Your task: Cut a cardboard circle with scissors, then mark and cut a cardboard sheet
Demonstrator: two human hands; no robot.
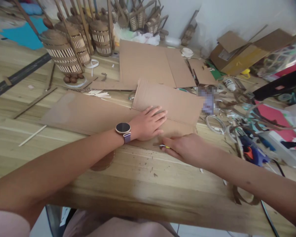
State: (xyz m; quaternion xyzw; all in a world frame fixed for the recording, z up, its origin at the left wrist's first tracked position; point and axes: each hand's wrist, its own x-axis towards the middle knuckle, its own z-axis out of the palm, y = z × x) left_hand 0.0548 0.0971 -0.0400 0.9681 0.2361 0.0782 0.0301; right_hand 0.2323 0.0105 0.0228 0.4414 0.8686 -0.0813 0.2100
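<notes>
My left hand (148, 124) lies flat with its fingers stretched out on a sheet of brown cardboard (103, 110). A watch sits on that wrist. Closed round a small utility knife (165, 146) with a yellow part, my right hand (186, 146) rests at the near edge of the cardboard. The metal blade points left and seems to touch the sheet; most of the handle is hidden in the fist. A folded cardboard flap (170, 98) lies just beyond my left fingers. Below my left forearm a rounded brown piece (103, 162) partly shows.
Basket-like lanterns (60, 51) stand at the back left, smaller ones (151, 24) against the wall. Another cardboard sheet (148, 61) lies behind. To the right are an open box (239, 56), a blue glue gun (255, 154), a tape ring (215, 124) and scraps. Crumbs dot the wooden table (128, 187).
</notes>
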